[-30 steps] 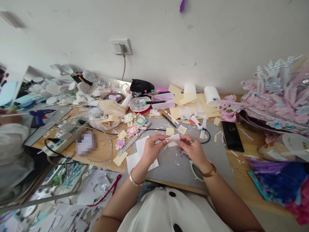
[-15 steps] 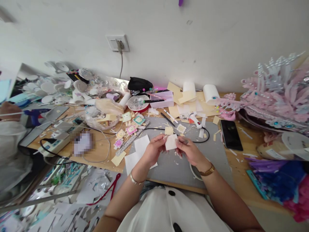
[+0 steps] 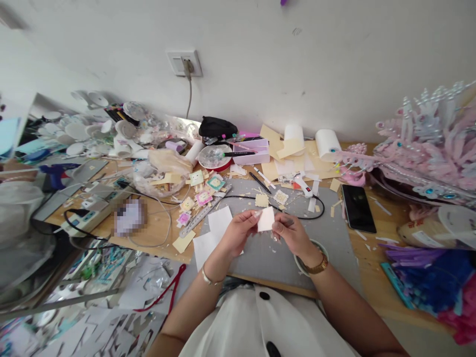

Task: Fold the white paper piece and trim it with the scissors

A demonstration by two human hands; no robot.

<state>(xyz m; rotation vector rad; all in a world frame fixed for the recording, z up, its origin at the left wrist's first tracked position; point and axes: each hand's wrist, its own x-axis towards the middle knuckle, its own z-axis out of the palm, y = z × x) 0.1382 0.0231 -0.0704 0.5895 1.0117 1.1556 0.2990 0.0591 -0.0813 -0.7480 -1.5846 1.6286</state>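
Observation:
Between my hands is a small pale square piece, which looks like foam sheet or card. My left hand pinches its left edge, while my right hand has its lower right side between thumb and fingers. Just beyond it on the grey mat lie a cream scalloped square and a white one. White paper sheets are left of my left hand. A round pale ring-shaped object is partly hidden under my right wrist.
Small decorated square figures lie beside a metal ruler. A corded white tool, black pen and phone are farther out. A co-worker's sleeve is at left, near a blue glue gun. Pink decorations fill the right.
The pale square has turned slightly in my fingers, and my right hand's grip has shifted to its lower right. The whole view has moved a little. The co-worker's hand has moved lower.

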